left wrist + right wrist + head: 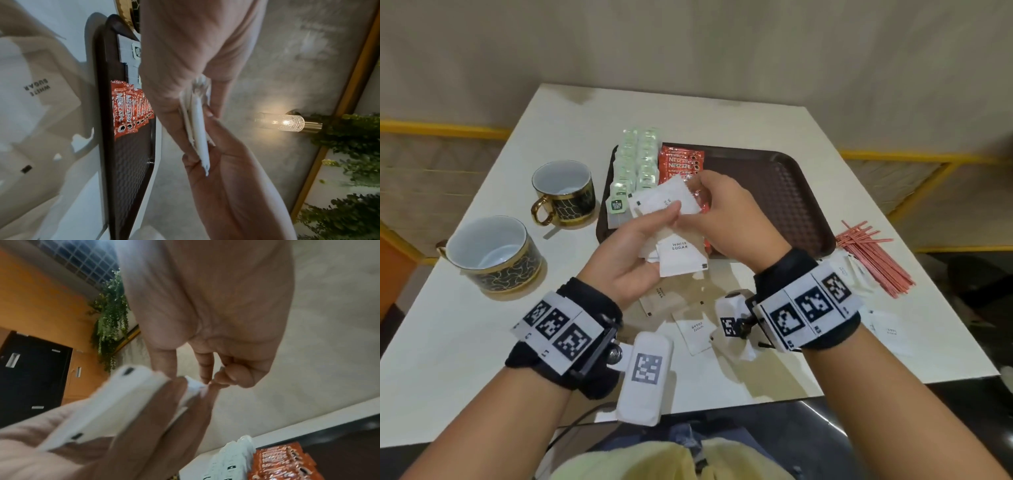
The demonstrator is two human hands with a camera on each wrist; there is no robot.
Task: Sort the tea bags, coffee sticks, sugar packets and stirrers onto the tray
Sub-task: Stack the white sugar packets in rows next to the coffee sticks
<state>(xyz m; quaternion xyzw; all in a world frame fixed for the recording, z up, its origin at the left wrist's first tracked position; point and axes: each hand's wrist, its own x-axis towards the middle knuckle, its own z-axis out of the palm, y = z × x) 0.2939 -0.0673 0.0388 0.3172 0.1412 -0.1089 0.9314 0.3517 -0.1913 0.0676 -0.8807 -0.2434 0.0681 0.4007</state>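
My left hand [643, 236] holds a fanned stack of white sugar packets [678, 255] over the near left corner of the brown tray [784, 198]. My right hand [717, 205] pinches the top packet [674, 198] of that stack at its edge; the left wrist view shows the sugar packets [197, 123] edge-on between both hands. Green-tagged tea bags [635, 164] lie in rows at the tray's left. Red coffee sticks [681, 162] lie beside them. More sugar packets [693, 329] lie loose on the table near me. Red stirrers [873, 257] sit in a pile right of the tray.
Two black-and-gold cups [565, 192] [494, 253] stand on the white table [739, 113] left of the tray. More white packets [887, 329] lie by my right wrist. The tray's right part is bare. A wall lamp [285, 121] shows in the left wrist view.
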